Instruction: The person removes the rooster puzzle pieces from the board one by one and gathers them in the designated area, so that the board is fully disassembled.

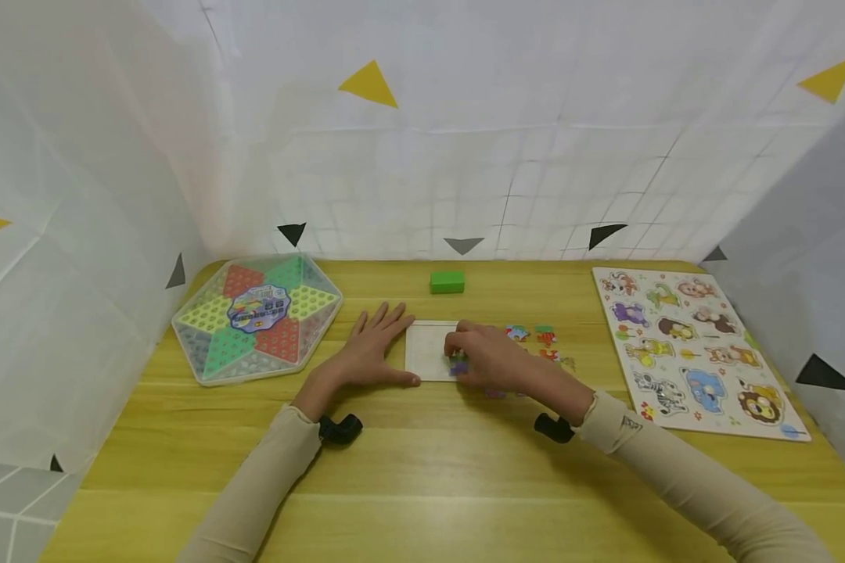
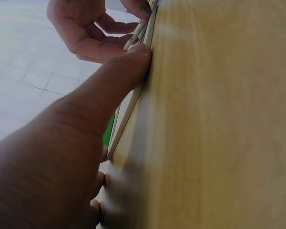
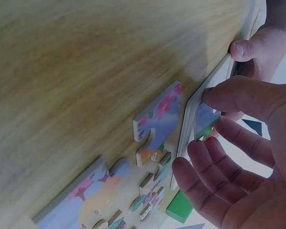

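Observation:
A shallow white puzzle tray [image 1: 426,353] lies on the table between the two hands. My left hand [image 1: 369,356] rests at its left side with the fingers spread. The left thumb touches the tray's near left corner. Over the tray's right part, my right hand [image 1: 493,356] pinches a jigsaw piece [image 3: 206,119] with blue and green print between thumb and fingers. That piece is tilted, and the fingers hide part of it. Several loose jigsaw pieces [image 1: 545,336] lie right of the tray, some of them behind the right hand and forearm.
A green block [image 1: 447,282] sits beyond the tray. At the left is a hexagonal Chinese checkers box [image 1: 214,344]. A board of animal pictures [image 1: 683,352] lies at the right. White sheeting [image 1: 422,188] closes off the back and sides of the wooden table [image 1: 408,500].

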Available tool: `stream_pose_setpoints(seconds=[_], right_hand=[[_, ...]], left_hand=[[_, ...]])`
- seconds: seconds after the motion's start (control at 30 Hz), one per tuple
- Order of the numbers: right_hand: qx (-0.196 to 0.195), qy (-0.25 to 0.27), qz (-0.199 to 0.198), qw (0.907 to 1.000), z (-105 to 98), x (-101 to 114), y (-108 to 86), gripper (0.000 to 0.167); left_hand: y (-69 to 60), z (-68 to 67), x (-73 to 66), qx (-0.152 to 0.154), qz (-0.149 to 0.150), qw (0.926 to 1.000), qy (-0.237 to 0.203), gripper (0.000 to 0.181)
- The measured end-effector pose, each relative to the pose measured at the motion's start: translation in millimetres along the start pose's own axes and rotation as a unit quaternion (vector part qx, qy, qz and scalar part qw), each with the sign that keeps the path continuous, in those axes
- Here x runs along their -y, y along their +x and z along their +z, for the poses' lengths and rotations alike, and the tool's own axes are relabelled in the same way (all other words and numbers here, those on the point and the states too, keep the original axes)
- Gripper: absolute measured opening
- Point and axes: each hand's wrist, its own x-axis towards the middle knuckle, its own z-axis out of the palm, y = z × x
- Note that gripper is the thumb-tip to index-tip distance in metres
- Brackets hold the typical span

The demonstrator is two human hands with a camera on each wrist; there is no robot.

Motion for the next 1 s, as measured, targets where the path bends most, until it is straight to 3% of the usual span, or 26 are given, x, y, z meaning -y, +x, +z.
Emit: stream_pose_setpoints(seconds=[0.47, 1.0], right_hand=[[-0.027, 0.017, -0.014, 0.9994, -2, -2, -12.2, 0.026], [-0.071, 0.019, 0.002, 0.9973, -10, -26, -53.6, 0.026]], left_hand=[[0.7, -0.7, 0.6, 0.004, 0.001, 1.0000, -0.003, 0.111], [-0.4, 0.4, 2.3, 0.001, 0.009, 0.9999, -0.009, 0.112]])
